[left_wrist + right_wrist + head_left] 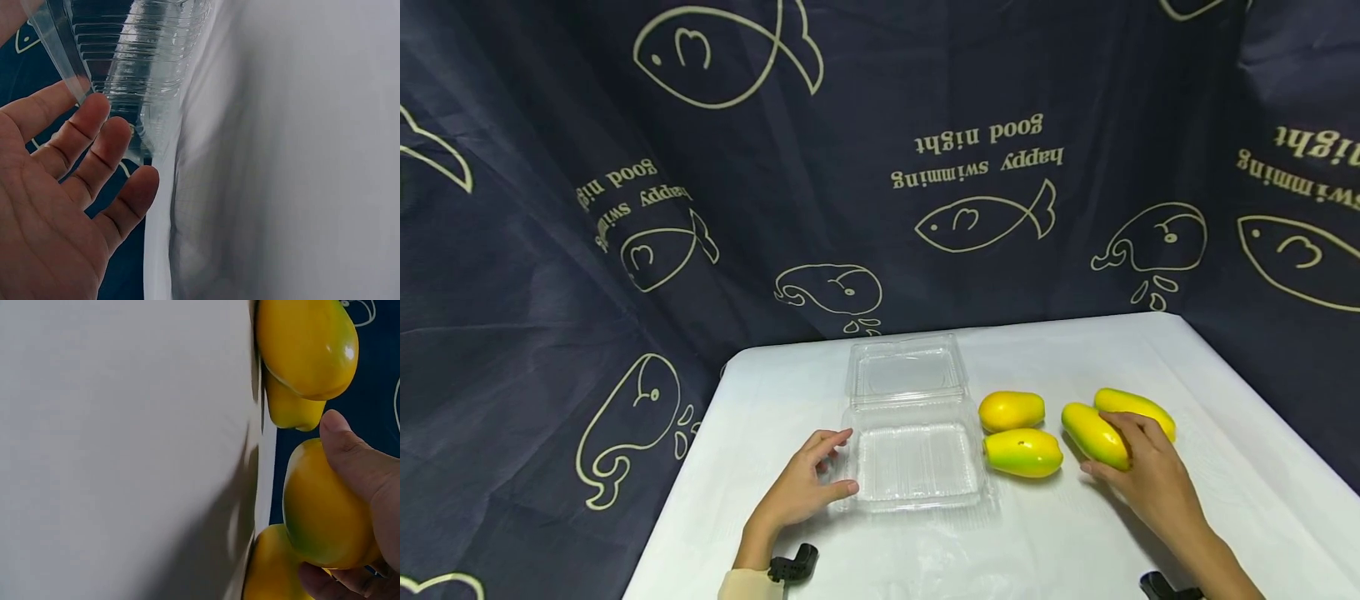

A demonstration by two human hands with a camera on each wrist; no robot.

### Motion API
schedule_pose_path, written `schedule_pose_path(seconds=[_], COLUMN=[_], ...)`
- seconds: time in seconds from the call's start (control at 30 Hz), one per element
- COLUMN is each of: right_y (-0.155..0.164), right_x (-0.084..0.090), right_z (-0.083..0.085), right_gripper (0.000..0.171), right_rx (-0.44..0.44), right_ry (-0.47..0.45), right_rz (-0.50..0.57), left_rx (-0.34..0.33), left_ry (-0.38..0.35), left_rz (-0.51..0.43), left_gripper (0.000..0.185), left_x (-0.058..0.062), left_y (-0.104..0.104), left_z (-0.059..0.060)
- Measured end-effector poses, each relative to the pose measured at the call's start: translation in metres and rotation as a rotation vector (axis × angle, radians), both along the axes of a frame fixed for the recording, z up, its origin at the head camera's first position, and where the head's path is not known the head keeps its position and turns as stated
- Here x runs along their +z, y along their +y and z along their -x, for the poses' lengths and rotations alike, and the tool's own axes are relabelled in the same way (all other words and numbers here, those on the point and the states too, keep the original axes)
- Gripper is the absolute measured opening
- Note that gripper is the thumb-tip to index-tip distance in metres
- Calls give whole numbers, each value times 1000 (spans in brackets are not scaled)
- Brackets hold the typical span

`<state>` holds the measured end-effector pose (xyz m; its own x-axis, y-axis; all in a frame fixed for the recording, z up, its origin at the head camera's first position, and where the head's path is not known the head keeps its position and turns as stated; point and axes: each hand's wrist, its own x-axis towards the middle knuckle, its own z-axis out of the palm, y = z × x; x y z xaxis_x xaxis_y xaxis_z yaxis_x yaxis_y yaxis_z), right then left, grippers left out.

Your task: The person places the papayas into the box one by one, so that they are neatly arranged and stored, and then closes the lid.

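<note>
My right hand (1150, 475) holds a yellow-green papaya (1093, 435) at the right of the table. In the right wrist view the thumb lies along one side of this papaya (328, 506) and the fingers curl under the other. Another papaya (1138, 406) lies just behind it, partly covered by the hand. A clear plastic clamshell box (917, 504) stands with its lid folded back, nothing inside. At its left side is my left hand (801, 483), thumb and fingers spread, holding nothing. The left wrist view shows its fingertips (94, 112) right at the box's rim.
Between the box and my right hand lie two more papayas, one behind (1011, 411) and one in front (1024, 453). The front one sits close to the box's right edge. A white cloth covers the table (940, 558). Dark printed curtains (850, 208) surround the back and sides.
</note>
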<state>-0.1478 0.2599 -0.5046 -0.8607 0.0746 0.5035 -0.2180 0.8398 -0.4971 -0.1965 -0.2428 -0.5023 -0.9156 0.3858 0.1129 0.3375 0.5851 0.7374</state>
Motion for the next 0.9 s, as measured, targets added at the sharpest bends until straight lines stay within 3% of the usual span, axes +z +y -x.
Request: schedule_pose_path(seconds=[0.13,0.4,0.6,0.9], right_y=[-1,-8,-17,-36], right_x=[9,27,41,54], right_z=[3,14,23,34], right_gripper=[90,89,87,83], right_rx=[-1,42,89,190], right_ry=[-11,94,6,-42], right_rz=[11,-5,43,63], left_rx=[-8,5,8,-9], left_ry=[13,-4,4,24], left_rz=[0,2,14,25], left_gripper=[79,79,80,80], left_x=[1,1,1,-2], left_y=[0,0,-2,-3], left_z=[0,-1,-2,0])
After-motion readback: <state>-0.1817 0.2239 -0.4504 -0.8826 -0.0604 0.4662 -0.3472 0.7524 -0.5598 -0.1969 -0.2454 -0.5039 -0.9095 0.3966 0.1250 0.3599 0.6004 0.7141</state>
